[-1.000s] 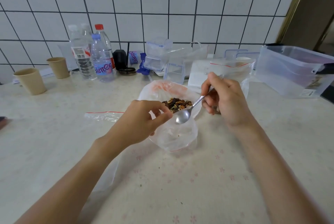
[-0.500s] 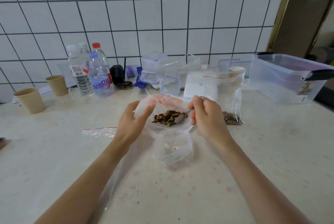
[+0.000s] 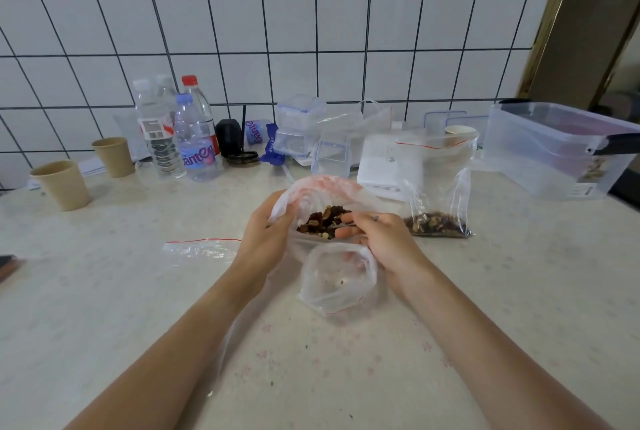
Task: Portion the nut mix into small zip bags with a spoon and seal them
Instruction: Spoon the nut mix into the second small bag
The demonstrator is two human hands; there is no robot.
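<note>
Head view: supply bag [image 3: 322, 187] of nut mix [image 3: 320, 221].
Left hand [image 3: 265, 239]: fingers pinch the bag's rim.
Right hand [image 3: 377, 239]: fingers clamped on spoon [image 3: 346, 224], bowl in nuts.
Small zip bag [image 3: 337, 279]: mouth open (nearly empty), just below right fingers; nearer that hand.

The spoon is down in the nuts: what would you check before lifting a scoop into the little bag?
1. Spoon held firmly by right hand: ok.
2. Big bag kept open by left hand: ok.
3. Small zip bag mouth open below the scoop: ok.
4. Spoon bowl loaded with nut mix: cannot tell, it is buried.
5. Small zip bag steadied: not ok, no hand holds it.
</note>
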